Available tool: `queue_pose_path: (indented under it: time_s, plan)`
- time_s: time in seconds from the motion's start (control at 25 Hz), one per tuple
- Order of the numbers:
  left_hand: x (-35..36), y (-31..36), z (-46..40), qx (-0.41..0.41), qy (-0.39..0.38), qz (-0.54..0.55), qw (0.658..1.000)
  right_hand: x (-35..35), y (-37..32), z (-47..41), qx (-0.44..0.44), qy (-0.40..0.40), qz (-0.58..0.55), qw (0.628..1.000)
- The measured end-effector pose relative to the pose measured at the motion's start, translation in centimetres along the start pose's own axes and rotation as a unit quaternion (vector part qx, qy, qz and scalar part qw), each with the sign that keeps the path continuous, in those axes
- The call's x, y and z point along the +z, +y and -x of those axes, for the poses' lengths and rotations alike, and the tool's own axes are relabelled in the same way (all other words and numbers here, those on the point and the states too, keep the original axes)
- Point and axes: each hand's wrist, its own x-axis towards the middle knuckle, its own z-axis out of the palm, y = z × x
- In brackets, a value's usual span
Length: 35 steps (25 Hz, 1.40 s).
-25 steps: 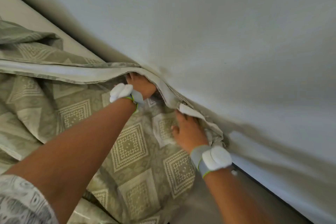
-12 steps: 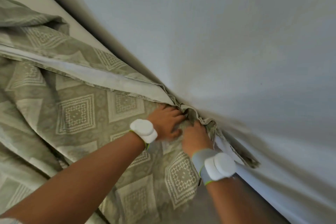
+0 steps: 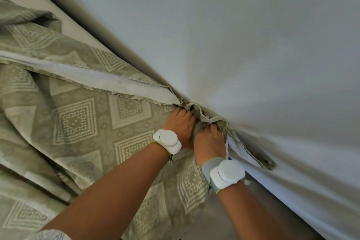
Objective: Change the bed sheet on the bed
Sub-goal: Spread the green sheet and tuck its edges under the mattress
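The upper right of the view is filled by a pale grey-white wall (image 3: 253,35), which meets the bed along a diagonal line running from upper left to lower right. A green bed sheet (image 3: 81,122) with a cream diamond pattern is spread across the left and lower part of the view, loosely rumpled, with a folded-over edge showing its paler underside along the line of the wall. The sheet's edge is bunched into the gap where the bed meets the wall, near the middle of the view. A strip of bare light mattress (image 3: 64,19) is seen beside the wall at the upper left. The left hand (image 3: 180,124) and the right hand (image 3: 209,142) are held side by side, touching or nearly so, with their fingers curled into the bunched fabric at the wall. Whether the fabric is gripped or only pressed cannot be told. A white wrist device (image 3: 167,141) is worn on the left wrist, and a second white device (image 3: 227,173) on a grey band on the right.
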Motion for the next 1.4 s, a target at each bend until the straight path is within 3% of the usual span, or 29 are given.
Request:
queue_pose_path:
  time_s: [0.08,0.24,0.36,0.48,0.6,0.64,0.72,0.8,0.88,0.92,1.0,1.08,1.36,1.4]
  plan:
    - [-1.0,0.7,-0.8,-0.018,-0.044,0.034,0.998,0.0,0.6,-0.7,-0.008,0.03,-0.049,0.998]
    - [-1.3,1.8,-1.2,0.02,-0.049,0.057,0.997,0.2,1.7,-0.4,-0.038,0.098,-0.105,0.989]
    - [-1.7,0.7,-1.1,0.026,-0.017,0.036,0.999,1.4,2.3,0.6,-0.051,0.176,-0.183,0.966]
    - [-3.1,0.5,-0.3,0.036,0.031,0.059,0.997,2.5,2.5,2.2,-0.042,0.225,-0.176,0.958]
    - [-5.4,0.4,1.7,0.042,0.106,0.12,0.986,1.9,2.6,3.4,-0.049,0.179,-0.252,0.95]
    - [-6.1,0.1,2.6,0.04,0.137,0.151,0.978,1.0,2.5,3.6,-0.042,0.165,-0.337,0.926]
    - [-7.9,-0.4,4.1,0.04,0.187,0.184,0.964,-0.5,2.7,4.1,-0.016,0.187,-0.508,0.841]
    - [-10.4,-0.3,5.7,0.028,0.225,0.207,0.952,-0.8,2.8,5.2,-0.004,0.214,-0.603,0.768]
    - [-12.3,-0.6,7.4,0.005,0.238,0.229,0.944,-0.5,1.6,6.2,0.018,0.173,-0.685,0.708]
    - [-13.1,-0.6,8.2,-0.004,0.239,0.246,0.939,-0.6,0.8,6.4,0.047,0.125,-0.743,0.656]
    - [-14.4,-0.7,9.1,-0.018,0.242,0.266,0.933,-2.0,0.0,6.4,0.114,0.005,-0.857,0.503]
    - [-15.1,-0.5,9.3,-0.031,0.248,0.267,0.931,-3.7,-0.3,6.0,0.119,-0.083,-0.902,0.408]
    - [-13.4,-0.2,7.7,-0.06,0.244,0.271,0.929,-3.9,-0.2,4.5,0.181,-0.057,-0.921,0.341]
    - [-13.1,-0.2,7.3,-0.062,0.24,0.262,0.933,-3.1,-0.2,4.5,0.194,-0.053,-0.914,0.351]
